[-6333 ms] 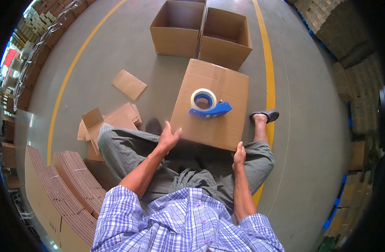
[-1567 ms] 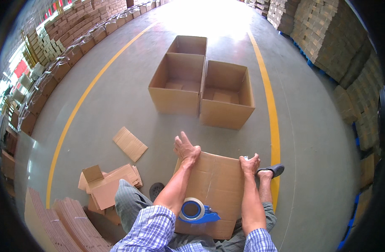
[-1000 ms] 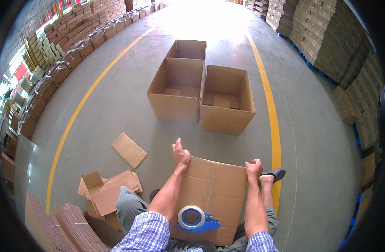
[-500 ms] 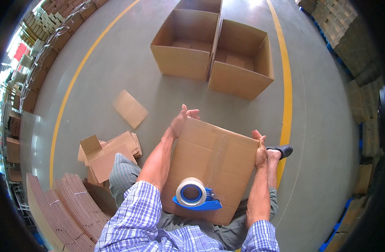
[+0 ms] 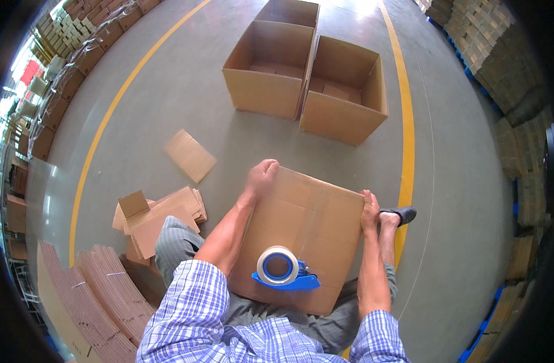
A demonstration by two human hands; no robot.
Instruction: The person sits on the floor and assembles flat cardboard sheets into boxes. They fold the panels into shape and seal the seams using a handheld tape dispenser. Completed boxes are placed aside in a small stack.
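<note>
A closed cardboard box rests across my lap, a taped seam running down its top face. At its far left corner is my left hand, slightly blurred, with the fingers curled over the edge. My right hand grips the far right corner, fingers bent round it. Nearer to me, a blue tape dispenser with a wide roll of tape lies on the box top, touched by neither hand. The underside of the box is hidden.
Open cardboard boxes stand ahead on the grey floor. One flat cardboard piece lies left, near a loose pile of pieces. Bundled flat cartons are at lower left. Yellow lines run along both sides; stacked cartons stand right.
Both hands have gone from extended fingers to fingers curled round the box's far corners. The box has shifted slightly, and the dispenser on it has moved a little with it.
</note>
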